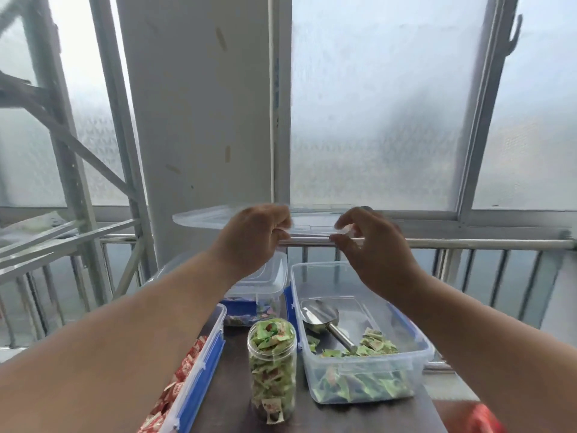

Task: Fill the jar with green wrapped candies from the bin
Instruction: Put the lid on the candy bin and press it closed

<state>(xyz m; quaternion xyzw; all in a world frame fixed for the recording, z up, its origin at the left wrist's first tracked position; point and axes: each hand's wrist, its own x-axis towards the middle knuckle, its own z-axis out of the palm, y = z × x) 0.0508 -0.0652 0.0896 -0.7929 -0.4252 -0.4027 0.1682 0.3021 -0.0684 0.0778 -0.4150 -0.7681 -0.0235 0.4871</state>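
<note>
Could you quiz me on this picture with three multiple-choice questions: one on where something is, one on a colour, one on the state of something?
1. Where is the metal scoop?
A. Inside the bin with green candies
B. Inside the jar
C. In the right hand

2. What colour are the candies in the bin at the left?
A. Yellow
B. Red
C. Purple

3. How is the clear lid?
A. Clipped onto the jar
B. Lying flat on the table
C. Held up in the air by both hands

Answers:
1. A, the scoop lies in that bin, its handle among the green candies.
2. B, red wrappers show through its wall.
3. C, the left hand and right hand pinch its near edge.
</note>
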